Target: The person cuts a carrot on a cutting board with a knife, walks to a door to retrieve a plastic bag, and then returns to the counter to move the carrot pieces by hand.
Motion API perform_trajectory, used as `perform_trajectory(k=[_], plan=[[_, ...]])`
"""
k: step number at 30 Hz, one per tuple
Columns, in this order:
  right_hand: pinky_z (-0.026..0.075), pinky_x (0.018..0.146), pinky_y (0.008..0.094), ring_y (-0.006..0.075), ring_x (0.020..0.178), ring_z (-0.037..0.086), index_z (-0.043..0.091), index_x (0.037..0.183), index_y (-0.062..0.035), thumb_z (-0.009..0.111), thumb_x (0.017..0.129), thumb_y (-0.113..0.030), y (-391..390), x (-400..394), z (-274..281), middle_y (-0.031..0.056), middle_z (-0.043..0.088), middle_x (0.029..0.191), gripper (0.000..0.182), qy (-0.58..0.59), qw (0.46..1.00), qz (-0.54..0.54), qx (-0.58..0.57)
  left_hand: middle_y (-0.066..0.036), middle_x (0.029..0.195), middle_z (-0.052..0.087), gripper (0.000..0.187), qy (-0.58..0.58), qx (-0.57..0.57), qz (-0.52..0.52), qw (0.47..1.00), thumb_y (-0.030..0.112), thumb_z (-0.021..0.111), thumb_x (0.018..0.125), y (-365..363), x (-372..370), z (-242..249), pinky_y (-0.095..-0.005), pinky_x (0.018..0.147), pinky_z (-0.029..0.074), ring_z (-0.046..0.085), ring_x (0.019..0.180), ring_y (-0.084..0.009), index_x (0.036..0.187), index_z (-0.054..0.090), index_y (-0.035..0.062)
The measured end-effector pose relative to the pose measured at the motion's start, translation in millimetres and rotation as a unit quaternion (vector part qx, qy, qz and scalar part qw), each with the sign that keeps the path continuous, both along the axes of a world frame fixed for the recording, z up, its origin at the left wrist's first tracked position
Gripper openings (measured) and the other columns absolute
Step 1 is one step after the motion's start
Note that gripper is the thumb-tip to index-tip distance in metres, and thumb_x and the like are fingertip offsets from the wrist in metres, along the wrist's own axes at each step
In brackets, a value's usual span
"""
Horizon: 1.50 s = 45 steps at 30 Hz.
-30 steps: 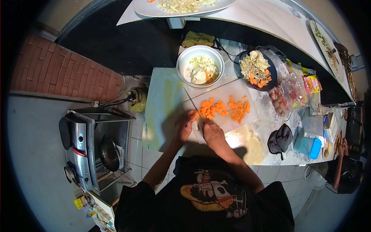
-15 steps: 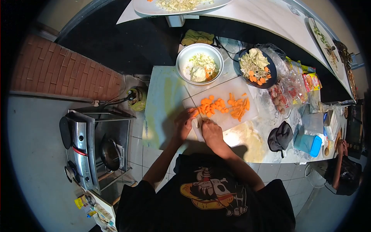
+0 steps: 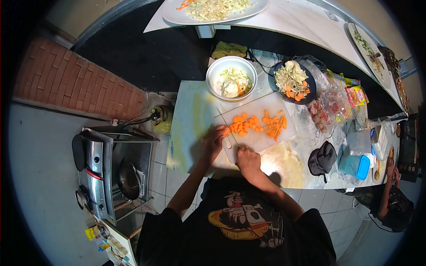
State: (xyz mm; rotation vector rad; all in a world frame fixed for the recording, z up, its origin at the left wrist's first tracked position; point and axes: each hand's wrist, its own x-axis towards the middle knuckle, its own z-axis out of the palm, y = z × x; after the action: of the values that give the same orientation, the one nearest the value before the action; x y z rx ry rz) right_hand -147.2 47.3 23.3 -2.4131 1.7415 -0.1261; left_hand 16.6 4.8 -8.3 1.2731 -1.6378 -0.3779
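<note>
My left hand [image 3: 214, 142] has its fingers closed on a piece of carrot [image 3: 226, 131] at the left side of the white cutting board [image 3: 262, 105]. Close beside it, my right hand [image 3: 248, 160] is wrapped round a knife [image 3: 229, 126], its handle hidden in the fist. The thin blade shows nearly edge-on, pointing away from me, right by the held carrot. Round carrot slices [image 3: 244, 125] lie on the board just right of the blade. Farther right is a pile of longer carrot sticks [image 3: 276, 127].
Behind the board stand a white bowl [image 3: 210, 73] of chopped vegetables and a dark plate [image 3: 310, 91] with sprouts and carrot. To the right are plastic bags [image 3: 330, 99], a black cap [image 3: 322, 159] and a blue-lidded container [image 3: 355, 166]. Another person [image 3: 395, 199] is at far right.
The view has shifted slightly. My right hand and the knife have moved a little relative to the board, and the blade now shows as a thin line. My left hand stays on the carrot.
</note>
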Motion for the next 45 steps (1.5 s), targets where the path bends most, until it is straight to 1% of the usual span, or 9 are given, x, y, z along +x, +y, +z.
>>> perform_trajectory(k=[5,11,13,16,21,27,29,32,45], plan=[[0.053,0.048,0.0303,0.0193,0.069,0.068,0.063,0.074,-0.0049,0.057,0.077,-0.012,24,-20,8,0.0074,0.065,0.070,0.010,0.061,0.998,-0.014,-0.003,-0.015,0.102,0.067,0.026,-0.009,0.107,0.008,0.994,-0.003,0.067,0.077,0,0,28,-0.0353,0.079,0.054,0.066,0.091,-0.0287,0.103,0.065,0.0025],[0.054,0.055,0.0353,0.0251,0.069,0.067,0.059,0.082,-0.0022,0.058,0.079,-0.013,25,-30,3,0.0101,0.065,0.073,0.011,0.012,0.998,-0.026,0.047,-0.018,0.103,0.063,0.034,0.008,0.135,0.005,0.991,0.001,0.067,0.078,-1,1,45,-0.0376,0.078,0.052,0.063,0.090,-0.0345,0.112,0.060,0.0024],[0.052,0.054,0.0424,0.0340,0.062,0.065,0.060,0.085,0.0015,0.052,0.088,-0.020,24,-33,2,0.0198,0.064,0.069,0.023,-0.111,0.993,-0.038,0.017,-0.018,0.104,0.063,0.034,-0.003,0.121,-0.004,0.993,0.002,0.067,0.078,-3,4,32,-0.0382,0.079,0.052,0.062,0.091,-0.0353,0.112,0.060,0.0023],[0.054,0.060,0.0421,0.0341,0.074,0.066,0.058,0.086,0.0008,0.058,0.085,-0.020,23,-36,9,0.0185,0.063,0.077,0.021,-0.103,0.991,-0.047,0.072,-0.018,0.105,0.062,0.034,-0.015,0.100,-0.019,0.995,0.003,0.068,0.078,-2,3,26,-0.0394,0.081,0.051,0.061,0.094,-0.0360,0.111,0.060,0.0022],[0.053,0.065,0.0441,0.0373,0.076,0.064,0.058,0.091,0.0030,0.059,0.086,-0.021,16,-36,40,0.0217,0.062,0.078,0.025,-0.124,0.982,-0.052,0.134,-0.017,0.106,0.062,0.032,-0.017,0.075,-0.009,0.997,0.004,0.070,0.078,4,-2,24,-0.0399,0.082,0.050,0.061,0.094,-0.0355,0.109,0.062,0.0021],[0.052,0.065,0.0454,0.0386,0.077,0.063,0.055,0.103,0.0016,0.058,0.088,-0.022,12,-47,47,0.0233,0.062,0.081,0.028,-0.130,0.977,-0.009,0.169,-0.015,0.105,0.060,0.029,-0.131,0.017,0.043,0.990,0.007,0.068,0.081,7,-5,31,-0.0368,0.071,0.051,0.061,0.081,-0.0309,0.109,0.062,0.0026],[0.052,0.064,0.0458,0.0389,0.077,0.063,0.054,0.105,0.0013,0.057,0.088,-0.022,14,-49,38,0.0232,0.062,0.082,0.029,-0.150,0.976,-0.009,0.156,-0.016,0.101,0.061,0.028,-0.014,0.145,0.037,0.989,0.008,0.066,0.084,8,-8,33,-0.0333,0.062,0.051,0.060,0.070,-0.0250,0.111,0.062,0.0018],[0.051,0.063,0.0458,0.0392,0.072,0.063,0.053,0.106,0.0014,0.057,0.089,-0.022,17,-50,30,0.0237,0.062,0.082,0.030,-0.153,0.979,-0.006,0.134,-0.017,0.098,0.061,0.028,0.035,0.169,0.049,0.984,0.009,0.066,0.086,8,-9,25,-0.0289,0.057,0.050,0.062,0.063,-0.0200,0.112,0.061,0.0005],[0.051,0.061,0.0457,0.0397,0.065,0.063,0.051,0.113,0.0045,0.059,0.086,-0.022,3,-41,51,0.0209,0.062,0.067,0.038,-0.130,0.981,0.027,0.139,-0.014,0.104,0.062,0.026,0.167,0.225,0.015,0.960,0.007,0.060,0.090,10,-12,27,-0.0251,0.065,0.054,0.068,0.074,-0.0165,0.114,0.060,-0.0005]])
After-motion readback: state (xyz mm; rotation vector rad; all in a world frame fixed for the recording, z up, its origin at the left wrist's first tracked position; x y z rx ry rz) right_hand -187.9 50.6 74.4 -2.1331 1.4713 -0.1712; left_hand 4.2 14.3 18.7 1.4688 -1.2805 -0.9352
